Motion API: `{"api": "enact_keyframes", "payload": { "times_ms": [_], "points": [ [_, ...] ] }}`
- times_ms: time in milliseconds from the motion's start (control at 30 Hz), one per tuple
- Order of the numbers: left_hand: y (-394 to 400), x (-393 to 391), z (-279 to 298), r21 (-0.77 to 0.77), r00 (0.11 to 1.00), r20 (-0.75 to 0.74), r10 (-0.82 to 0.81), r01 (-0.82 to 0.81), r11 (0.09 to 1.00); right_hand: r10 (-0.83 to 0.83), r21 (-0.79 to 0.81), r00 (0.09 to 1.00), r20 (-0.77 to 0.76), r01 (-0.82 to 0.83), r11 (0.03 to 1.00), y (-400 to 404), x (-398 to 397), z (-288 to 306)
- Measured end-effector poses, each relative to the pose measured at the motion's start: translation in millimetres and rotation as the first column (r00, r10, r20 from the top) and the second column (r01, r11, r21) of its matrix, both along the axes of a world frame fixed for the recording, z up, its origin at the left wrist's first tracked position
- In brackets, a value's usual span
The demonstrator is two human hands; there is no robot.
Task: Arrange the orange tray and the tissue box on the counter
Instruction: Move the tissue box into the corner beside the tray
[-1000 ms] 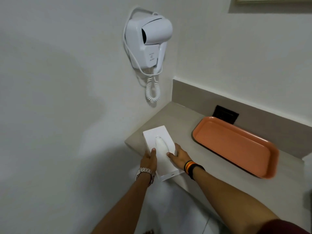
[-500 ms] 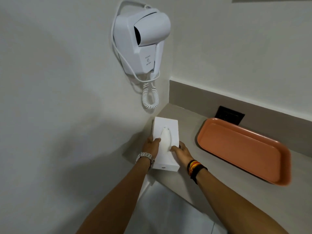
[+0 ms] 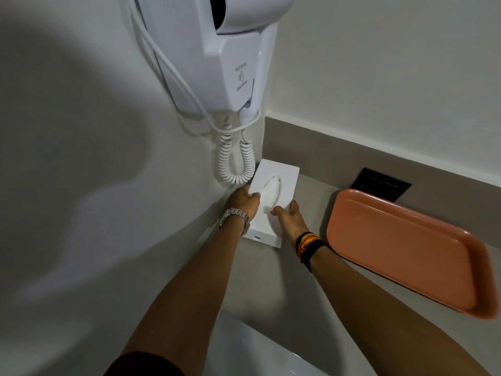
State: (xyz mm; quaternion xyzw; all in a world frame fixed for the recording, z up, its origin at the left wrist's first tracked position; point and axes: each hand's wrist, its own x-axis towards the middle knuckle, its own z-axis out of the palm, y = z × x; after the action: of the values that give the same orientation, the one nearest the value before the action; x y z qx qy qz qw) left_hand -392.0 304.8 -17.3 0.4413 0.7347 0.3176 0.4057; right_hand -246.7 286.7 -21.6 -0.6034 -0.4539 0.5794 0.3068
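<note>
A white tissue box (image 3: 284,180) with a tissue poking from its top slot lies on the grey counter (image 3: 306,196), pushed into the left corner against the wall. My left hand (image 3: 244,202), with a metal watch on the wrist, grips the box's left side. My right hand (image 3: 288,217), with coloured bands on the wrist, holds its right side with the thumb on top. An empty orange tray (image 3: 401,248) lies flat on the counter to the right of the box, apart from it.
A white wall-mounted hair dryer (image 3: 230,50) hangs over the corner, its coiled cord (image 3: 235,164) dangling just left of the box's far end. A black wall socket (image 3: 379,183) sits in the grey backsplash behind the tray. White floor shows below the counter edge.
Both hands have slid the tissue box away from the counter's front edge, back into the corner under the hair dryer cord. The view has moved closer. The tray has stayed in place.
</note>
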Motion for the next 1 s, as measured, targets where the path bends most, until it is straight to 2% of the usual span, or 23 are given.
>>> {"api": "enact_keyframes", "payload": {
  "times_ms": [200,300,367,400,467,567,667,767,1000],
  "points": [
    [13.0,-0.4,-12.7,0.011,0.997,-0.073,0.011,-0.01,1.0,0.041,0.049,0.999,0.015,-0.042,0.998,10.6,0.2,-3.2],
    [-8.1,10.5,-15.4,0.041,0.949,-0.3,-0.093,0.11,0.993,0.085,0.121,0.996,0.04,-0.089,0.989,-12.1,9.9,-2.1],
    [-34.4,19.3,-21.6,0.03,0.836,-0.516,-0.187,0.237,0.971,0.083,0.214,0.985,0.152,-0.115,0.97,-42.2,20.9,-8.5],
    [-52.0,24.4,-25.0,0.024,0.767,-0.603,-0.221,0.294,0.955,0.089,0.271,0.957,0.277,-0.167,0.948,-60.1,29.7,-14.1],
    [-92.6,35.7,-33.9,0.029,0.672,-0.693,-0.261,0.388,0.921,0.098,0.342,0.823,0.56,-0.337,0.877,-94.8,51.2,-28.0],
    [-147.0,52.2,-52.9,0.058,0.609,-0.74,-0.286,0.481,0.875,0.102,0.327,0.631,0.769,-0.526,0.785,-136.6,73.7,-46.8],
    [-168.4,68.3,-67.4,0.057,0.558,-0.782,-0.276,0.506,0.861,0.142,0.233,0.49,0.86,-0.626,0.744,-155.1,88.3,-61.1],
    [-166.4,76.9,-68.0,0.039,0.584,-0.766,-0.268,0.459,0.887,0.181,0.144,0.398,0.899,-0.66,0.737,-160.7,96.5,-69.7],
    [-138.1,90.1,-61.4,-0.034,0.617,-0.722,-0.312,0.418,0.908,0.182,0.097,0.346,0.92,-0.654,0.751,-159.1,96.5,-77.3]
  ]
}}
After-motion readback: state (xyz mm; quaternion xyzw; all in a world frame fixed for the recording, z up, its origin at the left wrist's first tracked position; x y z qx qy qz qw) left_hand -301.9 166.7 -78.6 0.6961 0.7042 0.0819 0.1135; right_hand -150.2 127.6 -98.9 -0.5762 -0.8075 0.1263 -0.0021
